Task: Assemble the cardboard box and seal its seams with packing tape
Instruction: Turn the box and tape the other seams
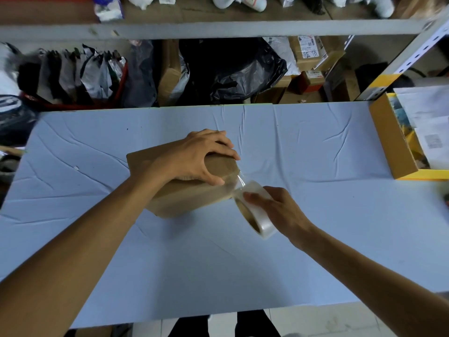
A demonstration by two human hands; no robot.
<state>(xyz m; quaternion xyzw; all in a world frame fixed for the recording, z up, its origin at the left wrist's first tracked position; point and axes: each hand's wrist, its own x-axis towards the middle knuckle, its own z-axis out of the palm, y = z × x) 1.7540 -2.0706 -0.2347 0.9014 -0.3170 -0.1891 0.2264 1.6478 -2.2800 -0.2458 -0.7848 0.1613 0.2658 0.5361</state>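
Worktop [194, 263]: pale blue cloth, creased, spread under both hands. Cardboard box [184, 198]: plain brown, flaps closed, no print visible, on worktop beneath left hand [194, 159]; fingers and thumb curled over its right end, gripping. Right hand [279, 210], just right of box, grips tape roll [257, 222]: clear tape, brown core. Glossy tape strip [239, 181] stretched from roll to box corner, between hands.
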